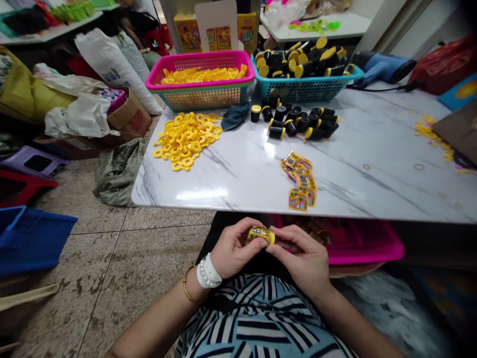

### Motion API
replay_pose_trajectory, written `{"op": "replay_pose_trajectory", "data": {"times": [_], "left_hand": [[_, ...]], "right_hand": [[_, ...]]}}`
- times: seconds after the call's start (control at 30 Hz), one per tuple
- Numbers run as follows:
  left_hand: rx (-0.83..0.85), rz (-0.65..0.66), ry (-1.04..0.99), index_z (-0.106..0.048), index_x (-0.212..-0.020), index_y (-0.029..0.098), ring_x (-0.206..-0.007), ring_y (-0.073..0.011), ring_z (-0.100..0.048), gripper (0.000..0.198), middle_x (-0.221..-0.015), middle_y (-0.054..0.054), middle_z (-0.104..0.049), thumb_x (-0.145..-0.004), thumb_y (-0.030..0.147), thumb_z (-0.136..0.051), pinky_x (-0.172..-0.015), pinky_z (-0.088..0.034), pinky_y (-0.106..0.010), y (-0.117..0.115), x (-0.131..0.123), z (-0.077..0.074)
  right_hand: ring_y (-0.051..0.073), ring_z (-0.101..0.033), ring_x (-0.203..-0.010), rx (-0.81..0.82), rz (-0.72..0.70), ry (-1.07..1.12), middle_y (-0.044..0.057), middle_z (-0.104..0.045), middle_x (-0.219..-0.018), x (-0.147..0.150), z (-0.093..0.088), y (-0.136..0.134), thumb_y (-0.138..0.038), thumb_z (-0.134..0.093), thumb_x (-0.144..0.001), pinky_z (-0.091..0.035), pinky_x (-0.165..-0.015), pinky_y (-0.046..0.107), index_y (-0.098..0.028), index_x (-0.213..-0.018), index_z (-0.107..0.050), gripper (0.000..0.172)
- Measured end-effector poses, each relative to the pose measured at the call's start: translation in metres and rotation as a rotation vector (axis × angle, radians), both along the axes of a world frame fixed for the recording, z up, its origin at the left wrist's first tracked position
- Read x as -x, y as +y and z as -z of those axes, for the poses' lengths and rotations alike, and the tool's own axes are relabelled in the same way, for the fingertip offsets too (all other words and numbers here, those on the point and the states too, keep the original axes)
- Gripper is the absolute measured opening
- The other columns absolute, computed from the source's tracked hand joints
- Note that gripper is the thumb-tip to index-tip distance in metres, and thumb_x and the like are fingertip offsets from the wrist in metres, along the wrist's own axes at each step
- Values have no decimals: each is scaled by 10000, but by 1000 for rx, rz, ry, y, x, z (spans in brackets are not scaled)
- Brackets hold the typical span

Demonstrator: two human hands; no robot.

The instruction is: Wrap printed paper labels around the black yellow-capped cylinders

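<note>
Both my hands are held low in front of my body, below the table's near edge. My left hand (pixel 235 248) and my right hand (pixel 301 256) grip a small yellow printed cylinder (pixel 260 235) between them, with a yellow cap at its right end. On the white marble table (pixel 231 186), a scattered stack of printed yellow-and-red paper labels (pixel 300 181) lies nearest my hands. Behind it are several black cylinders with yellow caps (pixel 298 122). A heap of yellow plastic rings (pixel 184 141) lies to the left.
A pink basket of yellow rings (pixel 199 74) and a teal basket of capped black cylinders (pixel 305 89) stand at the table's back. A blue heat gun (pixel 383 67) lies at the back right. A pink tray (pixel 365 248) sits beneath the table edge. Bags and stools crowd the tiled floor at left.
</note>
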State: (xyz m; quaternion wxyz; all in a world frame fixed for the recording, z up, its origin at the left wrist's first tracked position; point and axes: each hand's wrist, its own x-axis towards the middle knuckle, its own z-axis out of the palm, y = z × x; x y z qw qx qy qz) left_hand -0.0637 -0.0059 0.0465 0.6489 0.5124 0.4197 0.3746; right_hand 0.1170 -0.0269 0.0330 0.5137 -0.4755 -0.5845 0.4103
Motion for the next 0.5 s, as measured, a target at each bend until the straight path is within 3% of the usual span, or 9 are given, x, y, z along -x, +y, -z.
{"op": "replay_pose_trajectory", "data": {"times": [0.07, 0.13, 0.27, 0.33, 0.4, 0.5], "left_hand": [[-51, 4, 19, -632, -1021, 145, -802, -130, -581, 277, -919, -54, -652, -830, 333, -699, -723, -476, -242, -2, 0, 6], [5, 48, 1, -625, -1042, 146, -782, -128, -584, 321, -919, -54, -645, -815, 354, -717, -693, -478, -236, -4, 3, 15], [302, 166, -88, -567, -1123, 143, -545, -83, -513, 446, -733, -15, -603, -847, 482, -654, -482, -401, -187, -7, 7, 28], [345, 156, -108, -570, -1092, 145, -509, -63, -458, 435, -694, 8, -565, -848, 496, -648, -455, -368, -171, -8, 5, 29], [286, 119, -94, -598, -1054, 148, -537, -51, -440, 410, -751, 5, -561, -822, 474, -688, -468, -368, -163, -7, 1, 27], [184, 74, -54, -623, -1046, 149, -584, -53, -466, 413, -829, -15, -582, -802, 471, -709, -492, -386, -161, -6, -6, 27]], "right_hand": [[153, -724, -792, 144, 20, 129, 25, -680, -920, 5, 6, -4, -191, -788, -766, -634, -726, 249, -231, -1027, -750, 267], [167, -732, -814, 197, -3, 143, 30, -678, -937, 4, 11, -8, -197, -776, -778, -638, -742, 267, -224, -1017, -742, 243], [196, -710, -938, -76, -64, -130, 65, -704, -1019, -10, 20, -15, -116, -739, -783, -616, -837, 311, -242, -1054, -738, 299], [196, -706, -931, -164, -85, -207, 64, -724, -996, -13, 23, -17, -104, -751, -762, -608, -848, 316, -250, -1040, -747, 314], [182, -716, -849, -46, -43, -110, 56, -726, -947, -10, 28, -18, -154, -773, -757, -623, -775, 295, -238, -1008, -743, 266], [169, -722, -743, 306, 61, 174, 52, -729, -885, 0, 36, -16, -272, -806, -743, -630, -690, 280, -197, -959, -723, 243]]}}
